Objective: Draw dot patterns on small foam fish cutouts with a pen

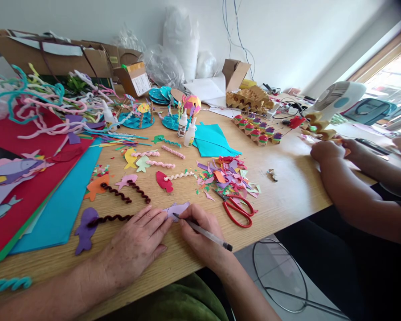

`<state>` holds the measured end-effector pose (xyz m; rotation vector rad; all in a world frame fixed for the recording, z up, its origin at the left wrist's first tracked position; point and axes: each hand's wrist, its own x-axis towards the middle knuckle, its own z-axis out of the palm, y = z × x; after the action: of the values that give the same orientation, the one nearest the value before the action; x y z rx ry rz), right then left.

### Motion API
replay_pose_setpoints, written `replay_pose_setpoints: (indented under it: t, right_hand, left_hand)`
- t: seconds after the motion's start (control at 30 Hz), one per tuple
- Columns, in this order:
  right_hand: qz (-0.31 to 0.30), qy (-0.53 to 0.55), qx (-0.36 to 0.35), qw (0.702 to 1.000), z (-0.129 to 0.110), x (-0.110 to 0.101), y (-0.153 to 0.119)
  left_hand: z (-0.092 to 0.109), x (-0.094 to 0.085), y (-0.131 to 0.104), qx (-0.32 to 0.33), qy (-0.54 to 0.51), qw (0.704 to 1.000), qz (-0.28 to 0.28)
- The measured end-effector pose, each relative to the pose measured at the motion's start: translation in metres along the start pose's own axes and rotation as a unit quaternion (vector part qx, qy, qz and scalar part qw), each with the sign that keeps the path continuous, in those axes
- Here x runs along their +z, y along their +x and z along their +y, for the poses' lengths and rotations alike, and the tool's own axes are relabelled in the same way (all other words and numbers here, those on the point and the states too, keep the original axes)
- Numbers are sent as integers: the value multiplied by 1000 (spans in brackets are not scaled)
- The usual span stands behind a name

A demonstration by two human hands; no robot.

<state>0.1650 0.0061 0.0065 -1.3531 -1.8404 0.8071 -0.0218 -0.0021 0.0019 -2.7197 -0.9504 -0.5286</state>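
Note:
My right hand [203, 235] grips a pen [210, 235] with a clear barrel and black end cap. Its tip touches a small lavender paper fish [179, 208] on the table. Flat on the tabletop, my left hand [137, 240] has its fingertips at the fish's left end, partly covering it. Beside that hand lies a purple paper fish [86, 229] with a dark brown wavy pipe cleaner [115, 218] running toward my fingers. Orange [96, 188], pink [125, 180] and red [163, 182] paper fish with pipe cleaners lie farther up.
Red-handled scissors [239, 210] lie right of my right hand, below a heap of paper scraps [225, 174]. Glue bottles [189, 135] stand behind. Coloured sheets [50, 209] cover the left side. At right, another person's arms [347, 174] rest over the table.

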Motion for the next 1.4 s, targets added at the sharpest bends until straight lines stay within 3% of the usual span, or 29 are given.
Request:
replay_pose_setpoints:
  t: [1.13, 1.4]
  right_hand:
    - [11, -3, -15, 1000, 0, 0, 1]
    - [9, -8, -11, 1000, -1, -1, 1]
  left_hand:
    - [1, 2, -1, -6, 2, 1000, 4]
    - [0, 2, -2, -10, -19, 1000, -20]
